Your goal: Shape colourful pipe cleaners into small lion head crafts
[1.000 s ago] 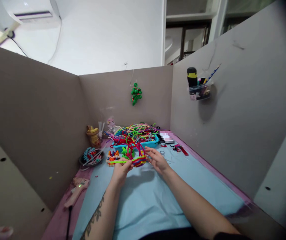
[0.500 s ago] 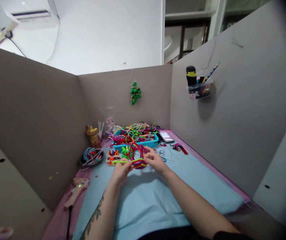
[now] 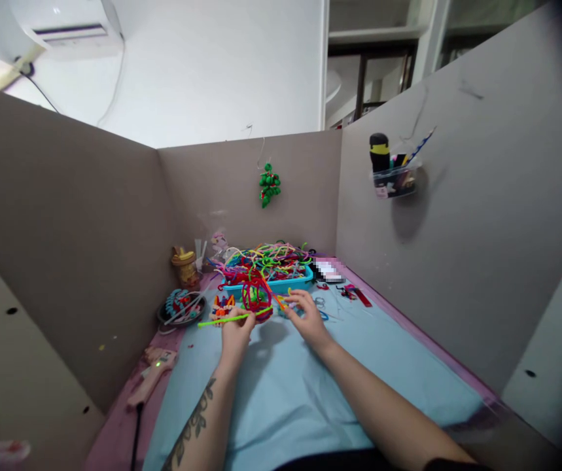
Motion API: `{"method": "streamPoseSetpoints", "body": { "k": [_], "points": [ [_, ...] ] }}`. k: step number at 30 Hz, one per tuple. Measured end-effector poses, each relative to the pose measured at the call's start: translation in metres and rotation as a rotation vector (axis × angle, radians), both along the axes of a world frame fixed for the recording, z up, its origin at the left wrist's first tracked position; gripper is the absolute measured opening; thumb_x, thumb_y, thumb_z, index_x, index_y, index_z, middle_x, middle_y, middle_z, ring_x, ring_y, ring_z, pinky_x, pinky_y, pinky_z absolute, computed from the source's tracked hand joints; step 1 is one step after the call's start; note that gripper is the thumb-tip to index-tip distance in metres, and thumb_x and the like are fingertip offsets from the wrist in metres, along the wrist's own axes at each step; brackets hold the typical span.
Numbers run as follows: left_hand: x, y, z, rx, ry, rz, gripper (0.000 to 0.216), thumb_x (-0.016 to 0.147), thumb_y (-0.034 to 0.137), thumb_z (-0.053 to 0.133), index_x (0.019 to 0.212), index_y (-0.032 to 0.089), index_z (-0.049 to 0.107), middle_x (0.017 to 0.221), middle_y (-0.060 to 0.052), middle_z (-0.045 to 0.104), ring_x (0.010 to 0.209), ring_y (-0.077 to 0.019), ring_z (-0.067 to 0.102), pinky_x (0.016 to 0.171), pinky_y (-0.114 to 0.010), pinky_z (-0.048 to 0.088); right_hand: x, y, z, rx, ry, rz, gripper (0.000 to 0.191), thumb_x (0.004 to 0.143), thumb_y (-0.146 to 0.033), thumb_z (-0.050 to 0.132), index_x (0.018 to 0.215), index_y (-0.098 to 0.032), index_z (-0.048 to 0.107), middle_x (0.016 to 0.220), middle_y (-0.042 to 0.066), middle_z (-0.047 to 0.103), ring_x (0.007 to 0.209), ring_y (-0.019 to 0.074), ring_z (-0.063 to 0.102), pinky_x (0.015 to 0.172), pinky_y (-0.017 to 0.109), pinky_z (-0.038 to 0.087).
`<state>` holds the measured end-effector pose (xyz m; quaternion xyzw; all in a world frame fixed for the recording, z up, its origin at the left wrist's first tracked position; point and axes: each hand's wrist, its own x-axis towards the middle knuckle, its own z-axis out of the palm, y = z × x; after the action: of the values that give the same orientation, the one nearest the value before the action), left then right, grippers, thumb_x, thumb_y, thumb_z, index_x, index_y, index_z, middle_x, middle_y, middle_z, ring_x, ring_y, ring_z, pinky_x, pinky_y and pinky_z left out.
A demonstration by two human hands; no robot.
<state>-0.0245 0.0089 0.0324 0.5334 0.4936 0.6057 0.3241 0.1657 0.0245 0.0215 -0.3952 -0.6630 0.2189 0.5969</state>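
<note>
We hold a knot of pipe-cleaner loops (image 3: pixel 256 296), mostly red, just above the blue cloth (image 3: pixel 290 392), in front of the tray (image 3: pixel 281 285). A green stem (image 3: pixel 216 320) sticks out of the loops to the left, lying almost level. Our left hand (image 3: pixel 235 335) is closed, thumb and fingers pinched on the green stem right under the loops. Our right hand (image 3: pixel 309 315) sits just beside the loops on their right, fingers curled toward short orange and yellow ends. We cannot tell whether it grips them.

The tray behind is heaped with tangled pipe cleaners of many colours. Left of the loops stand small orange figures (image 3: pixel 222 303), then a dark bowl (image 3: pixel 181 309) and a yellow jar (image 3: pixel 184 265). A glue gun (image 3: pixel 156 367) lies at the cloth's left edge. A green ornament (image 3: pixel 269 185) hangs on the back wall, and a clear holder (image 3: pixel 394 180) is fixed to the right wall.
</note>
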Motion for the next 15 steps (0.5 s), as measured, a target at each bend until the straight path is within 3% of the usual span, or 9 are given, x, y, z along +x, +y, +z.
{"method": "streamPoseSetpoints", "body": {
  "k": [2,5,9,12,15],
  "points": [
    [0.002,-0.005,-0.001,0.093,0.209,0.023,0.013,0.070,0.031,0.061,0.067,0.019,0.055,0.058,0.002,0.053,0.055,-0.0122,0.051,0.054,-0.022,0.038,-0.004,-0.009,0.002,0.142,-0.189,-0.080,0.017,0.077,-0.027,0.057,0.092,-0.026,0.066,0.110,0.008,0.053,0.112,0.0258,0.044,0.098,0.045,0.033],
    [0.008,-0.014,0.000,0.148,0.434,-0.070,0.004,0.073,0.024,0.057,0.072,0.022,0.059,0.062,0.001,0.057,0.059,-0.0134,0.052,0.060,-0.023,0.037,-0.014,-0.021,0.004,0.283,-0.425,-0.129,0.028,0.077,-0.021,0.057,0.102,-0.031,0.065,0.130,0.005,0.043,0.126,0.0291,0.028,0.105,0.051,0.022],
    [0.013,-0.020,0.001,0.153,0.499,-0.142,0.006,0.071,0.020,0.058,0.074,0.024,0.061,0.066,-0.002,0.060,0.062,-0.0155,0.054,0.063,-0.023,0.037,-0.024,-0.026,0.006,0.294,-0.580,-0.121,0.027,0.078,-0.019,0.057,0.101,-0.032,0.064,0.143,0.000,0.030,0.134,0.0307,0.012,0.107,0.056,0.012],
    [0.012,-0.021,0.001,0.138,0.491,-0.127,0.006,0.072,0.020,0.058,0.074,0.024,0.061,0.066,-0.001,0.060,0.061,-0.0153,0.054,0.062,-0.023,0.037,-0.020,-0.029,0.009,0.252,-0.501,-0.081,0.028,0.077,-0.020,0.057,0.103,-0.029,0.062,0.143,0.002,0.030,0.134,0.0319,0.013,0.107,0.058,0.012],
    [0.008,-0.019,-0.002,0.119,0.497,-0.098,0.007,0.074,0.021,0.056,0.078,0.025,0.060,0.066,0.000,0.061,0.058,-0.0142,0.053,0.060,-0.022,0.036,-0.006,-0.034,0.014,0.112,-0.211,-0.013,0.038,0.079,-0.026,0.058,0.117,-0.027,0.054,0.140,0.007,0.032,0.130,0.0310,0.026,0.105,0.053,0.025]
  ]
}}
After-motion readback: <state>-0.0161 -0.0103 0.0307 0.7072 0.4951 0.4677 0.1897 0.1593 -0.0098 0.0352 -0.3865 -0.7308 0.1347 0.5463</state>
